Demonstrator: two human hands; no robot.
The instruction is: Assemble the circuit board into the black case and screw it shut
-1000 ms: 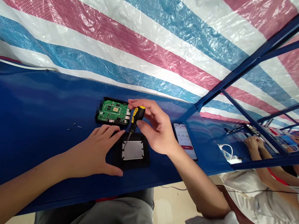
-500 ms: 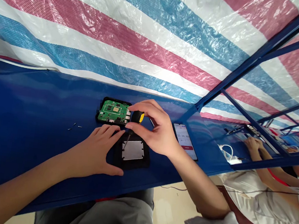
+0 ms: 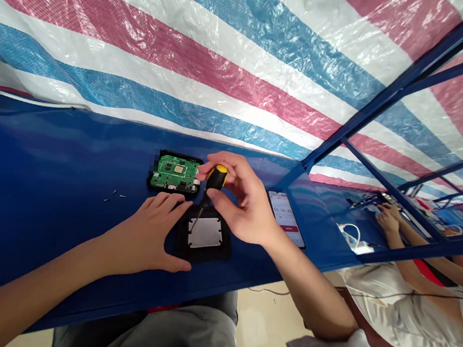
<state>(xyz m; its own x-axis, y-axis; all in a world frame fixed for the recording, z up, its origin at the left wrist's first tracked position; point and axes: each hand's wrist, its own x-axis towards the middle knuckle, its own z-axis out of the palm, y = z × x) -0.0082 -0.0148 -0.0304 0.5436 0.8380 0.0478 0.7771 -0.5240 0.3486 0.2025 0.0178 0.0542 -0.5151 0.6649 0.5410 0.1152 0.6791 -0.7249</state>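
My right hand pinches the black and yellow handle of a small screwdriver, whose shaft slants down to the upper left corner of a black square cover with a silver plate in it. My left hand lies flat on the blue table, fingers spread, pressing the cover's left edge. Just behind the cover sits a black case half holding a green circuit board.
Loose small screws lie left of the case. A phone with a lit screen rests to the right. Behind a blue frame bar, another person's hands work near a white cable. A striped tarp hangs behind.
My right fingers have shifted round the screwdriver handle, which dipped and came back up, as in turning it. The left hand and cover have stayed put.
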